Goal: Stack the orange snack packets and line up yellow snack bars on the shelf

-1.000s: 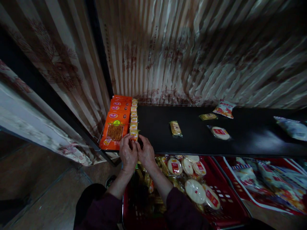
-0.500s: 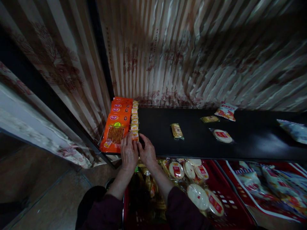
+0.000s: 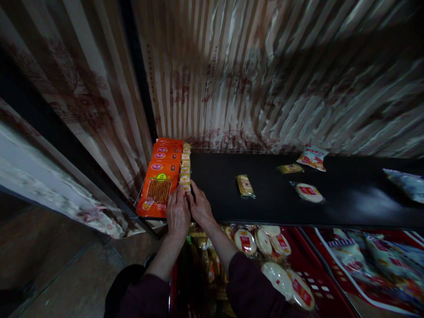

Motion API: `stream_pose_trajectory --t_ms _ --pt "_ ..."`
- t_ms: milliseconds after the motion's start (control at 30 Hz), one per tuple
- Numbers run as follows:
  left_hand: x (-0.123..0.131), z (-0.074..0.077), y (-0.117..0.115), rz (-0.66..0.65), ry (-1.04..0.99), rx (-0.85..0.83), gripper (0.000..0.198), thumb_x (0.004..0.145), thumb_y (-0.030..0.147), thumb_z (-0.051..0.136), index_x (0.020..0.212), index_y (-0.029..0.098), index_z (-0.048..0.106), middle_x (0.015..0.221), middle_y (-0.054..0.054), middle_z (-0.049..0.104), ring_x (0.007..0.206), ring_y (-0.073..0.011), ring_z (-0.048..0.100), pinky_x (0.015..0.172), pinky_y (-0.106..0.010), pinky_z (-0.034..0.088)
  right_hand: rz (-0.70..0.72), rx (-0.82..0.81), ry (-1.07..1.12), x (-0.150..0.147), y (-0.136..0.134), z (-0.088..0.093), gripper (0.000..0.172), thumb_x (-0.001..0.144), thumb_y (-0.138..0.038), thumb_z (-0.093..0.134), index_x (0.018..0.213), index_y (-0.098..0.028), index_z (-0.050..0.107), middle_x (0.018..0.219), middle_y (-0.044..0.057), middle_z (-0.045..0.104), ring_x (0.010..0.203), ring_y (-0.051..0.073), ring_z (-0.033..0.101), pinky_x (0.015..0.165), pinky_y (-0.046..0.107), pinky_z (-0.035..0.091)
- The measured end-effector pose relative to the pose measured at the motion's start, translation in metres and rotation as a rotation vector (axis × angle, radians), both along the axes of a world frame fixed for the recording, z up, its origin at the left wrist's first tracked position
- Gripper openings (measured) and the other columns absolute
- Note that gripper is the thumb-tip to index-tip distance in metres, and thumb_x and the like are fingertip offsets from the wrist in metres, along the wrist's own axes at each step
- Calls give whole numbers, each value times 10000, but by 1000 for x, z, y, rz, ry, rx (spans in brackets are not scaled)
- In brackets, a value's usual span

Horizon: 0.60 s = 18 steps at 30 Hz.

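A row of small yellow-and-white snack packets (image 3: 185,170) runs from back to front near the left end of the black shelf (image 3: 218,203). My left hand (image 3: 178,214) is at the row's near end, fingers closed along the left side of the nearest packet. From the right, my right hand (image 3: 201,207) closes on the same packet, its fingertips against the row's side. The hands almost touch, and they hide the packet's lower part. Left of the row lie overlapping orange snack bags (image 3: 159,185), close to my left fingers.
On the shelf to the right lie a yellow biscuit packet (image 3: 245,186), another yellow packet (image 3: 290,168), a round wrapped cracker (image 3: 308,192) and a red-and-white bag (image 3: 312,158). Below stand a red basket (image 3: 300,256) of wrapped snacks and another with bags. A curtain (image 3: 232,88) hangs behind.
My right hand has shifted slightly forward and left along the row of packets. My left hand stays at the row's near end. The view has tilted a little, so the shelf appears lower.
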<state>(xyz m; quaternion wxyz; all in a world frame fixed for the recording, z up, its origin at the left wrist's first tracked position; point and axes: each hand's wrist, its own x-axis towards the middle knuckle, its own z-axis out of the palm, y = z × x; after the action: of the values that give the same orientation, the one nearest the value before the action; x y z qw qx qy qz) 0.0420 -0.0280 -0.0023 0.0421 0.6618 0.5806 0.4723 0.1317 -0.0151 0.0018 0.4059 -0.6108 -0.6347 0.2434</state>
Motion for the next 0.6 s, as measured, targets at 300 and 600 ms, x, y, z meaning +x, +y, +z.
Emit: stream_pose_trajectory --t_ms 300,600 --pt "0 1 8 -26 0 -18 364 913 228 391 1232 142 545 1128 -148 645 1029 -239 573 900 -416 472 -84 56 -25 -4 4 -7 463 912 -314 373 1333 -150 477 1219 133 621 1112 236 568 985 433 432" --pt "0 4 5 -19 14 8 387 905 192 384 1264 122 511 1201 -167 606 1040 -243 559 908 -438 461 -92 89 -41 -3 4 -6 415 901 -307 413 1275 -170 529 1210 117 626 1108 229 563 981 424 431"
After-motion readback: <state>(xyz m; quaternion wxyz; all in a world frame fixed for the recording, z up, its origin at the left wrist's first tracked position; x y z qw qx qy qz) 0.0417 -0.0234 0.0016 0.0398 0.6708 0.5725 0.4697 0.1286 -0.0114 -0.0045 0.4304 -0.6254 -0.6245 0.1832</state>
